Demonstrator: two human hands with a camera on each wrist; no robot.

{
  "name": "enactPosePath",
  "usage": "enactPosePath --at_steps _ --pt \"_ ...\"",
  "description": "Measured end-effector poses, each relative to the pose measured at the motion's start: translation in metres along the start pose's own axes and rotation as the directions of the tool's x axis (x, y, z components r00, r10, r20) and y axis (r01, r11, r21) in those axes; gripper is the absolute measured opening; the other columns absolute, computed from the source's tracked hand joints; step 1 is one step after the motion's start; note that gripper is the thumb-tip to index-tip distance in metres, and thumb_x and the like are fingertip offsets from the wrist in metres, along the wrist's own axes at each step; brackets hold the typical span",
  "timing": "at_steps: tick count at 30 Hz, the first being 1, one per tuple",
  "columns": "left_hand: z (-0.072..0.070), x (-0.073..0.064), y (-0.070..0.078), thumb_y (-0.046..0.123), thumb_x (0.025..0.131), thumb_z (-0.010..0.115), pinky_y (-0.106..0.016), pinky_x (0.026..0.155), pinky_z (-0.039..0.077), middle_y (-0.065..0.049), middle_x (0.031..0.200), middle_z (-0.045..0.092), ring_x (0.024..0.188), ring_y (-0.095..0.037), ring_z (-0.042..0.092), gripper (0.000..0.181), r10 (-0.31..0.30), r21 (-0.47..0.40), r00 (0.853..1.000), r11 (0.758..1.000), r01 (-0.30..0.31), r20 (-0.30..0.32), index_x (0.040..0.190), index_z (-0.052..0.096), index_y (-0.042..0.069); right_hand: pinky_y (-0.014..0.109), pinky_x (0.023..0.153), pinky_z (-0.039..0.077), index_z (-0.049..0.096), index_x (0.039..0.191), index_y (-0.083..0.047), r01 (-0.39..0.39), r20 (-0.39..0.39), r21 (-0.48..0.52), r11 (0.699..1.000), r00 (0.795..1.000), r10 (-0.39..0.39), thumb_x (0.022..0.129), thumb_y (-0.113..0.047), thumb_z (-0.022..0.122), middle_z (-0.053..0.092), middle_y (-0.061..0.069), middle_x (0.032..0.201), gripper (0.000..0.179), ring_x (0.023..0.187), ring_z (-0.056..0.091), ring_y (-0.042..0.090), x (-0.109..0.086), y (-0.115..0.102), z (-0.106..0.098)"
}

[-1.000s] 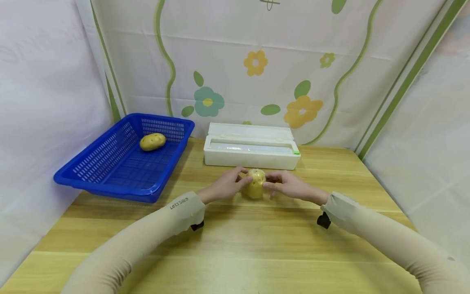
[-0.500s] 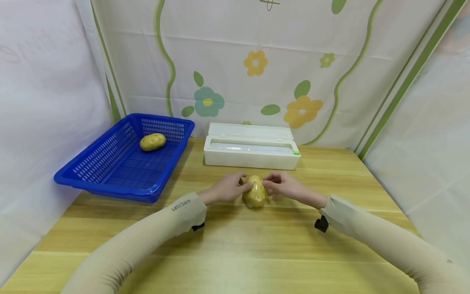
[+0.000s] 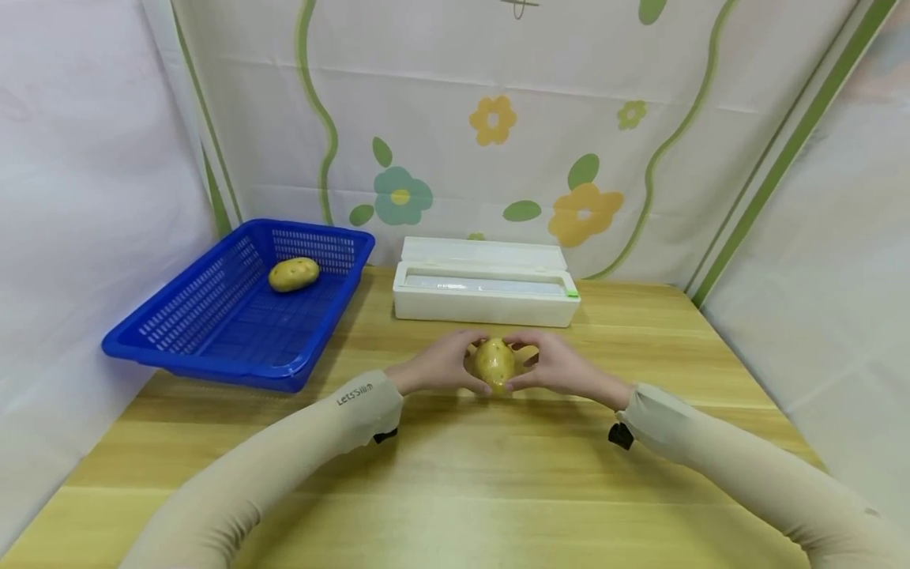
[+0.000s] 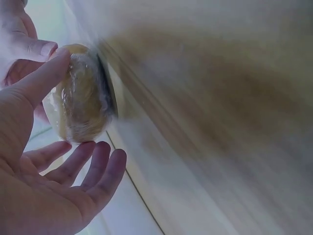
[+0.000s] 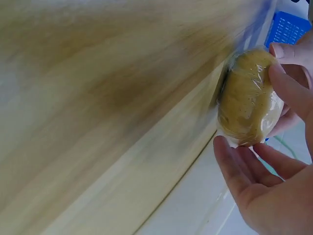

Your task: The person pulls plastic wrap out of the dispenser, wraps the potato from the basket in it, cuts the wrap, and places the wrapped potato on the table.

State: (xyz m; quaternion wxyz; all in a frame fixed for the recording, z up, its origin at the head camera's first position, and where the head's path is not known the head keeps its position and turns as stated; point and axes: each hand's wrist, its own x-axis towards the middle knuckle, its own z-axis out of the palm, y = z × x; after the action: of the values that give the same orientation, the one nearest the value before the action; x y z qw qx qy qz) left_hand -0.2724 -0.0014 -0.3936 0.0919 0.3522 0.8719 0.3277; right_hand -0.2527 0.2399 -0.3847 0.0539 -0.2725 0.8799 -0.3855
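A potato [image 3: 494, 363] wrapped in clear plastic film is between both hands, at or just over the wooden table. My left hand [image 3: 442, 365] holds its left side, the thumb at the near end and the fingers at the far end. From the right, my right hand [image 3: 565, 368] grips it the same way. Both wrist views show glossy, wrinkled film over the potato [image 4: 83, 100]. Just beyond the hands stands a white cling film box [image 3: 486, 307], its lid raised. A second potato [image 3: 295, 274] lies in the blue basket [image 3: 298, 370].
The blue basket occupies the table's back left. A floral curtain [image 3: 441, 118] closes off the back, and pale fabric walls stand at both sides. The wooden table [image 3: 455, 482] extends toward me, below the forearms.
Both thumbs have moved from the potato's upper part to its near end, and the fingers now span its far end. The potato has turned and looks shorter from above.
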Motion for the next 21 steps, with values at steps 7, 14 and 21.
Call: enactPosePath --at_steps 7,14,21 --pt "-0.0019 0.0035 -0.0012 0.039 0.068 0.091 -0.034 0.091 0.047 -0.002 0.125 0.061 0.11 -0.017 0.056 0.083 0.019 -0.014 1.0 1.0 -0.019 0.003 0.137 0.055 0.009 0.044 0.085 0.054 0.053 0.137 0.004 0.057 0.022 0.009 0.998 0.998 -0.057 0.065 -0.025 0.094 0.056 0.012 0.133 0.088 0.118 0.054 0.03 0.0015 0.0044 0.0061" --pt "-0.0002 0.0089 -0.0017 0.039 0.065 0.092 -0.029 0.084 0.048 0.006 0.108 0.067 0.097 -0.013 0.06 0.068 0.046 -0.025 0.999 0.999 -0.046 -0.025 0.123 0.067 0.013 0.044 0.088 0.052 0.057 0.131 0.005 0.022 -0.018 0.07 0.997 1.0 -0.021 0.059 -0.017 0.096 0.06 0.014 0.126 0.085 0.112 0.058 0.032 0.0028 0.0051 0.0082" --pt "-0.0031 0.01 -0.0093 0.038 0.064 0.093 -0.029 0.081 0.049 0.011 0.104 0.069 0.094 -0.013 0.061 0.064 0.039 -0.066 0.999 0.997 -0.041 -0.028 0.119 0.07 0.017 0.037 0.084 0.054 0.058 0.128 0.003 -0.057 -0.025 0.08 0.995 0.998 0.059 0.055 -0.016 0.098 0.062 0.009 0.121 0.085 0.111 0.058 0.029 0.0088 -0.0001 0.0088"
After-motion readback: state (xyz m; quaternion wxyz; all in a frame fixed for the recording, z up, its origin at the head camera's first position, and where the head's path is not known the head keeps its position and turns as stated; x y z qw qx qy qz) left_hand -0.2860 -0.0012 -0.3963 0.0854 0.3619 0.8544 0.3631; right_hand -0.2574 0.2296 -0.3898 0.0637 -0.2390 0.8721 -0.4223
